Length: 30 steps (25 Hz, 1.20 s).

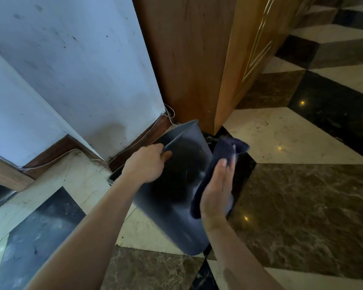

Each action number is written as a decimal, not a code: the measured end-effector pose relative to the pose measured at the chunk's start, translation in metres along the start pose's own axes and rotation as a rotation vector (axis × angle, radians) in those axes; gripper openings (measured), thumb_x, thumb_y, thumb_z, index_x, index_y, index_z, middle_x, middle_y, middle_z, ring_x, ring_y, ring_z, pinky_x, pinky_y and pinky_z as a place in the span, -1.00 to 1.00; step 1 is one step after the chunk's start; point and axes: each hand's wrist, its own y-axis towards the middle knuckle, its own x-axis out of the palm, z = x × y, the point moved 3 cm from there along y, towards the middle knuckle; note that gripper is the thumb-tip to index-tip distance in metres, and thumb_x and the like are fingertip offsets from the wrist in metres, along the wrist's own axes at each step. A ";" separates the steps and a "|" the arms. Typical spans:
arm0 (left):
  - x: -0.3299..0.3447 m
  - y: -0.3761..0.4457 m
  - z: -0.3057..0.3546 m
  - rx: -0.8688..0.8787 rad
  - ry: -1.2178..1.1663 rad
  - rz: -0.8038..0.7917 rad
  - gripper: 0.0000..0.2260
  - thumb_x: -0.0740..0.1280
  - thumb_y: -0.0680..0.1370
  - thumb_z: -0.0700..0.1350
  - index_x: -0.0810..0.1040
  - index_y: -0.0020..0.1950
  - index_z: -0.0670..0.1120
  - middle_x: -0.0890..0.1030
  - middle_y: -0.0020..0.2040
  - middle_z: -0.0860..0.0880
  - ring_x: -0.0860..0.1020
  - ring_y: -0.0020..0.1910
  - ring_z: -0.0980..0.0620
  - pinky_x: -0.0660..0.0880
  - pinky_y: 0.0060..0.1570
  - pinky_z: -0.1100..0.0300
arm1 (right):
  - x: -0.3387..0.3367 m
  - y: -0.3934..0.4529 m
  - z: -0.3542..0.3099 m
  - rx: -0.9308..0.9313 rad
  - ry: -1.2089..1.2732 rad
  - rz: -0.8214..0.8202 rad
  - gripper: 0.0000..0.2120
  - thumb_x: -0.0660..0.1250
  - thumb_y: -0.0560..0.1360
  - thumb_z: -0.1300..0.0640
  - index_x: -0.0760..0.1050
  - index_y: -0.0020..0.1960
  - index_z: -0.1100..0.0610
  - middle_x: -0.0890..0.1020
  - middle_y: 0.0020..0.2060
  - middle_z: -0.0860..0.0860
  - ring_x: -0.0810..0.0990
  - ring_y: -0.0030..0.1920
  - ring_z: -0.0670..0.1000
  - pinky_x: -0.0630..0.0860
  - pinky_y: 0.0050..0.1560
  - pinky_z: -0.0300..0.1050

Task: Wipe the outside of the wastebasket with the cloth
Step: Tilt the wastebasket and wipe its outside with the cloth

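2 bare forearms reach forward and down over a polished stone floor (302, 206) laid in a pattern of brown, cream and black slabs that catch small points of light. The right hand (216, 191) lies flat, fingers straight and close together, pressing a dark blue cloth (222, 155) against the right outer side of the wastebasket (176, 206); the cloth's top end flops loose above the fingertips. The wastebasket is dark grey plastic, tilted so its mouth points away toward the corner, its closed end nearest the camera and low over the floor; whether that end touches the floor cannot be told. The left hand (147, 162) is clamped on the rim, thumb curled inside the opening. Beyond, a dark wooden skirting board (134, 141) with a thin white cable (170, 116) runs along a scuffed, stained white wall (82, 70). To the right stands a tall brown wooden cabinet (189, 59), its panelled front facing right.
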 end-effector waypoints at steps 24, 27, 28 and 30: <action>-0.004 -0.005 -0.032 -0.089 -0.248 -0.081 -0.64 0.15 0.65 0.06 0.43 -0.12 -0.23 0.52 -0.24 -0.18 0.51 -0.25 -0.16 0.37 -0.25 -0.02 | -0.007 0.028 0.099 0.159 -0.890 -0.323 -0.51 -0.14 0.59 -0.32 -0.06 0.52 -0.45 0.07 0.61 -0.21 0.04 0.60 0.10 -0.07 0.53 0.18; -0.004 -0.008 -0.033 -0.132 -0.307 -0.091 -0.61 0.15 0.65 0.07 0.47 0.04 -0.27 0.56 -0.12 -0.16 0.54 -0.09 -0.18 0.44 -0.10 0.01 | -0.031 0.005 0.109 0.228 -0.846 -0.279 -0.50 -0.14 0.61 -0.28 -0.06 0.54 -0.41 0.01 0.61 -0.23 -0.04 0.61 0.05 -0.12 0.56 0.17; -0.004 -0.009 -0.034 -0.153 -0.330 -0.095 -0.59 0.15 0.65 0.07 0.48 0.15 -0.29 0.59 0.01 -0.23 0.55 0.03 -0.24 0.48 0.04 -0.08 | -0.035 -0.009 0.108 0.212 -0.822 -0.275 -0.51 -0.16 0.62 -0.27 -0.05 0.55 -0.37 -0.01 0.61 -0.25 -0.08 0.62 0.03 -0.12 0.56 0.18; -0.005 -0.012 -0.034 -0.181 -0.361 -0.102 -0.61 0.15 0.65 0.06 0.49 0.14 -0.28 0.60 0.06 -0.28 0.56 0.04 -0.27 0.48 0.10 -0.20 | -0.034 -0.043 0.100 0.069 -0.809 -0.311 -0.55 -0.19 0.64 -0.24 -0.03 0.53 -0.36 -0.02 0.59 -0.28 -0.11 0.62 -0.03 -0.07 0.57 0.17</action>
